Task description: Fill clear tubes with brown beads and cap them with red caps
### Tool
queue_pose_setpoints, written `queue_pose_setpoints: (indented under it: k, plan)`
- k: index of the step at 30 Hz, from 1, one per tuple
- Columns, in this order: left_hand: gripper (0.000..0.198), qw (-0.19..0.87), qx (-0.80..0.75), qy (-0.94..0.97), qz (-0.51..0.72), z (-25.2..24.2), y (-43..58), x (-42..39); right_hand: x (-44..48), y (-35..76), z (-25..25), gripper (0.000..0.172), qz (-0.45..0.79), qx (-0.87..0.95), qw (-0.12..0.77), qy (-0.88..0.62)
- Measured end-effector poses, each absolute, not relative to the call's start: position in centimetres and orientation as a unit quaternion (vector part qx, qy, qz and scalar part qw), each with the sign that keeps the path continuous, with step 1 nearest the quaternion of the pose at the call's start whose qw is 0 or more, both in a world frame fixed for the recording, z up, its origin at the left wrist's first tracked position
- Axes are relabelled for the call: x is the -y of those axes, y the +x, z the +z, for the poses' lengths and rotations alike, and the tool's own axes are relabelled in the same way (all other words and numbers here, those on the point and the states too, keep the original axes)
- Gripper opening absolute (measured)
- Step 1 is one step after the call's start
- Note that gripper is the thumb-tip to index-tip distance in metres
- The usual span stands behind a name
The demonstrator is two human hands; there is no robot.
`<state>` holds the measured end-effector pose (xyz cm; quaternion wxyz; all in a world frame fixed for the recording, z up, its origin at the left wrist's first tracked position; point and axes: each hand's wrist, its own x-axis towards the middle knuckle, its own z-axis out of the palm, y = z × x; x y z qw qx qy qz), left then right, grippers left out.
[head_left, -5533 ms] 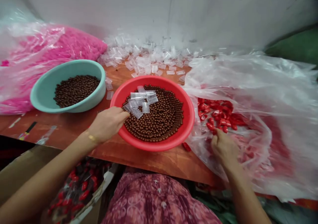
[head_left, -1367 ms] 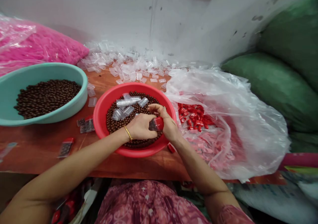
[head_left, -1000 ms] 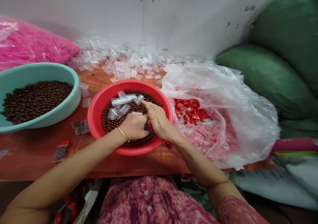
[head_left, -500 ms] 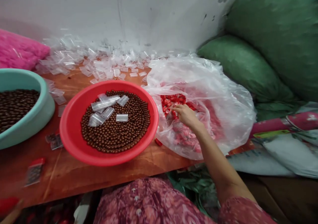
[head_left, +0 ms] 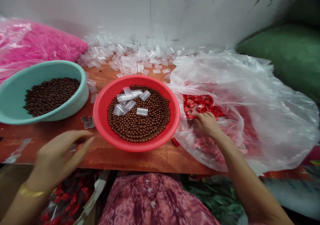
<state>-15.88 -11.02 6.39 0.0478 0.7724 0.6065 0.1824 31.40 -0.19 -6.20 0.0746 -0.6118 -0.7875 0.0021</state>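
My right hand (head_left: 208, 123) is at the mouth of a clear plastic bag (head_left: 272, 118) of red plastic caps (head_left: 200, 102). Its fingers are bent in a pinch, and a red cap (head_left: 191, 116) shows at the fingertips. Slightly blurred, my left hand (head_left: 60, 155) hangs over the table's left front, thumb and fingers apart, nothing visible between them. Part of a small filled box (head_left: 72, 147) shows beneath it. Between my hands stands a red basin (head_left: 136, 146) of brown beads (head_left: 140, 128), with several clear plastic boxes (head_left: 142, 111) lying on top.
A teal basin (head_left: 83, 97) of dark beads stands left, before a bag of pink material (head_left: 47, 40). Clear boxes (head_left: 135, 60) are heaped along the wall. Beside the red basin lie filled boxes (head_left: 88, 121) and a loose red cap (head_left: 175, 141). A box of red-capped pieces (head_left: 70, 201) sits below the table edge.
The view has turned left. My left hand has come in from the lower left corner, where a red blur was, to above the table. My right hand stays among the caps.
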Motion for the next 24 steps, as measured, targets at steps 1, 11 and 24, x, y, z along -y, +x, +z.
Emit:
queue_pose_setpoints:
  k: [1,11,24]
  plan:
    - [0.017,0.043,-0.578,0.801,0.152,6.6,-14.1,9.4,0.7,30.9,-6.5,0.027,0.024,0.761,0.117,-0.638]
    - [0.028,0.012,-0.403,0.905,-0.138,2.3,-2.7,-2.9,4.1,27.1,-8.9,0.029,0.198,0.587,0.340,-0.707]
    - [0.014,0.306,-0.601,0.736,-0.057,-0.9,1.4,-7.5,4.0,27.6,-9.3,0.030,0.249,0.559,0.386,-0.690]
